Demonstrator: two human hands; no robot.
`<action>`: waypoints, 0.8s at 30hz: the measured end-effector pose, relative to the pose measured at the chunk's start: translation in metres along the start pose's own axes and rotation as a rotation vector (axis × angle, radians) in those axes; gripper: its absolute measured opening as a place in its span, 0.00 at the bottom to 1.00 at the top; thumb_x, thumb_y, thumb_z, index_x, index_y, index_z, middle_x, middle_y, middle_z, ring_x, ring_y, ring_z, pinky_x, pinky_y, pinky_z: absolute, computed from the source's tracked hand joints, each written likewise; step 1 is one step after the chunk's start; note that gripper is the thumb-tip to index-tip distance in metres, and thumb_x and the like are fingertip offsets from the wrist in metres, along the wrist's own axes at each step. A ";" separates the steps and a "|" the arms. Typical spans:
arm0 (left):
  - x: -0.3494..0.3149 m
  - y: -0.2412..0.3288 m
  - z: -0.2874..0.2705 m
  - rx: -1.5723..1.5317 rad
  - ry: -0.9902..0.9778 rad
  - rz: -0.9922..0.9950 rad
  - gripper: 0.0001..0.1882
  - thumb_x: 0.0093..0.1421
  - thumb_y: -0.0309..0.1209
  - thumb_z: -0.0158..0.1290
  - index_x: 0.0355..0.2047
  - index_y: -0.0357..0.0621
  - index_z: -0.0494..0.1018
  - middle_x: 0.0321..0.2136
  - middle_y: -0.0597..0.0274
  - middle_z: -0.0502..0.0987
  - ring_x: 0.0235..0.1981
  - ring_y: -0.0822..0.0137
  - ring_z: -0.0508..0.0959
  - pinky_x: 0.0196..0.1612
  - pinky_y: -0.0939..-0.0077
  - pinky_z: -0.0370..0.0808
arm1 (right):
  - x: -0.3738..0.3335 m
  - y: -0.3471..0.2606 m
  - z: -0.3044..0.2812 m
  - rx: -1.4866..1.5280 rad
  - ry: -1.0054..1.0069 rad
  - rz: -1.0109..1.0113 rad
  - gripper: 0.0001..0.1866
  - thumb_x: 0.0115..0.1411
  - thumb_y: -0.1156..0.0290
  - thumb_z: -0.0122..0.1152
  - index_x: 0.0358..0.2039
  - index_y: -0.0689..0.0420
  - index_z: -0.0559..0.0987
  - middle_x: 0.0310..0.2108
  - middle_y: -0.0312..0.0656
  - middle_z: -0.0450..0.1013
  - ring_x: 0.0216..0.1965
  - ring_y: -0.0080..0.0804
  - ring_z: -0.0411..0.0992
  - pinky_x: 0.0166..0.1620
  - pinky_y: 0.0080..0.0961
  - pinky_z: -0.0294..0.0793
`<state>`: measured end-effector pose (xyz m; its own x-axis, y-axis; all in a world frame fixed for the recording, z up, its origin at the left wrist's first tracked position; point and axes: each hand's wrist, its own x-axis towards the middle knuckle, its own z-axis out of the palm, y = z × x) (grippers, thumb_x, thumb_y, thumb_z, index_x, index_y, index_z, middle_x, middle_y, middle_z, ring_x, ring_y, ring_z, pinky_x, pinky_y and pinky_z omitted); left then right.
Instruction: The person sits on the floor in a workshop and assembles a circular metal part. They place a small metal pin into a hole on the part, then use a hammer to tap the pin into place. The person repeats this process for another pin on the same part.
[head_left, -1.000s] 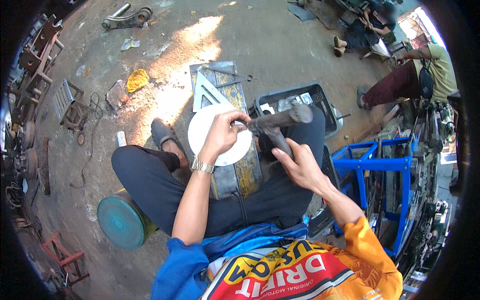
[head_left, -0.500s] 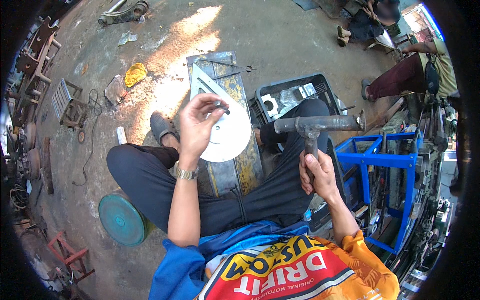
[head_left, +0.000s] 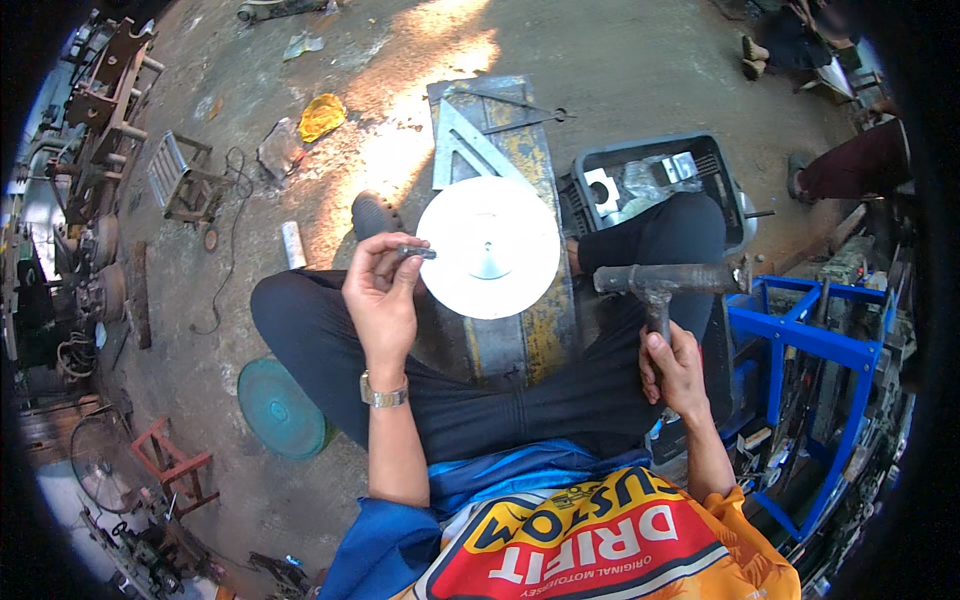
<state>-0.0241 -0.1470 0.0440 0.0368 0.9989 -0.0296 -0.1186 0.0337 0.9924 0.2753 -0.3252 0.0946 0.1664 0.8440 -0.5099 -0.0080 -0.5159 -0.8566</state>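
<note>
In my left hand [head_left: 383,300], a short dark metal punch [head_left: 416,252] is pinched between thumb and fingers, pointing right at the left edge of a shiny round disc [head_left: 455,225]. The disc has a small hole or mark in its middle and lies flat on a worn grey-and-yellow bench [head_left: 545,345] between my legs. My right hand [head_left: 676,372] grips the handle of a dark steel hammer [head_left: 690,279], its long head held level above my right thigh. Beyond the disc lie a metal triangle square [head_left: 452,145] and a pair of dividers [head_left: 530,122].
A black crate [head_left: 650,148] with metal parts stands right of the bench. A blue metal frame [head_left: 820,340] is further right. At left are a green round-topped stool [head_left: 280,408] and a small metal stool [head_left: 180,180]. Another person's leg [head_left: 860,165] shows at far right.
My left hand has moved from above the disc to its left edge, carrying the punch. The right hand still holds the hammer up. The whole view has shifted, so the scene sits further right.
</note>
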 end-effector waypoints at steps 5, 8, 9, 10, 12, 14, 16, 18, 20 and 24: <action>0.000 -0.007 -0.001 0.099 -0.005 0.018 0.10 0.62 0.16 0.56 0.43 0.37 0.71 0.40 0.58 0.81 0.44 0.71 0.81 0.43 0.80 0.78 | 0.006 0.006 -0.003 -0.021 -0.024 0.004 0.22 0.69 0.51 0.53 0.32 0.59 0.67 0.12 0.35 0.61 0.08 0.21 0.59 0.11 0.20 0.60; 0.000 -0.009 -0.005 0.110 0.016 -0.027 0.10 0.63 0.16 0.55 0.43 0.37 0.71 0.40 0.57 0.81 0.44 0.71 0.81 0.46 0.78 0.78 | 0.009 0.008 -0.004 -0.017 -0.023 0.007 0.22 0.69 0.50 0.53 0.32 0.58 0.67 0.12 0.35 0.61 0.08 0.21 0.59 0.11 0.20 0.60; 0.000 -0.010 -0.006 0.105 0.034 -0.072 0.10 0.63 0.16 0.55 0.43 0.36 0.70 0.40 0.57 0.81 0.44 0.70 0.81 0.47 0.77 0.78 | 0.009 0.008 -0.004 -0.016 -0.018 0.008 0.22 0.69 0.50 0.53 0.32 0.58 0.66 0.12 0.35 0.61 0.08 0.21 0.59 0.11 0.20 0.60; -0.001 -0.011 -0.007 0.104 0.027 -0.052 0.10 0.63 0.16 0.55 0.43 0.36 0.70 0.40 0.57 0.81 0.44 0.70 0.81 0.47 0.77 0.78 | 0.010 0.008 -0.004 -0.001 -0.016 0.021 0.22 0.69 0.50 0.53 0.32 0.59 0.66 0.12 0.35 0.61 0.08 0.21 0.59 0.11 0.20 0.60; -0.001 -0.013 -0.007 0.109 0.026 -0.044 0.10 0.63 0.16 0.54 0.44 0.36 0.70 0.40 0.57 0.81 0.44 0.70 0.81 0.47 0.77 0.77 | 0.011 0.007 -0.003 0.018 -0.004 0.034 0.22 0.69 0.50 0.53 0.32 0.59 0.66 0.12 0.35 0.61 0.08 0.21 0.59 0.11 0.20 0.61; -0.001 -0.015 -0.007 0.105 0.029 -0.036 0.10 0.63 0.16 0.54 0.44 0.36 0.70 0.40 0.57 0.81 0.44 0.70 0.80 0.47 0.77 0.77 | 0.012 0.007 -0.003 0.026 -0.005 0.043 0.23 0.69 0.50 0.53 0.32 0.59 0.67 0.12 0.35 0.60 0.08 0.22 0.59 0.11 0.20 0.61; -0.001 -0.018 -0.007 0.097 0.029 -0.027 0.10 0.63 0.16 0.54 0.44 0.36 0.70 0.40 0.57 0.81 0.44 0.70 0.80 0.46 0.78 0.77 | 0.013 0.007 -0.003 0.034 -0.008 0.046 0.23 0.69 0.50 0.53 0.32 0.59 0.67 0.12 0.35 0.60 0.08 0.22 0.59 0.11 0.20 0.61; -0.001 -0.020 -0.007 0.084 0.026 -0.023 0.10 0.63 0.16 0.54 0.44 0.37 0.70 0.40 0.57 0.81 0.44 0.71 0.80 0.45 0.78 0.77 | 0.013 0.007 -0.003 0.041 -0.016 0.049 0.23 0.69 0.50 0.53 0.32 0.59 0.67 0.12 0.35 0.60 0.08 0.22 0.59 0.11 0.20 0.60; 0.000 -0.021 -0.007 0.082 0.028 -0.030 0.10 0.64 0.17 0.54 0.44 0.37 0.70 0.40 0.57 0.81 0.44 0.71 0.80 0.43 0.79 0.77 | 0.014 0.007 -0.003 0.022 -0.019 0.043 0.21 0.70 0.52 0.52 0.32 0.60 0.69 0.11 0.34 0.62 0.08 0.22 0.61 0.12 0.21 0.60; 0.001 -0.022 -0.009 0.092 0.035 -0.044 0.09 0.65 0.19 0.54 0.45 0.38 0.70 0.39 0.57 0.81 0.43 0.71 0.81 0.39 0.80 0.77 | 0.014 0.008 -0.004 -0.018 -0.034 0.058 0.22 0.69 0.51 0.53 0.31 0.59 0.67 0.12 0.34 0.61 0.08 0.21 0.60 0.12 0.19 0.60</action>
<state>-0.0300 -0.1468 0.0212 0.0047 0.9971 -0.0764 -0.0259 0.0765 0.9967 0.2811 -0.3183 0.0812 0.1324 0.8172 -0.5610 0.0013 -0.5661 -0.8243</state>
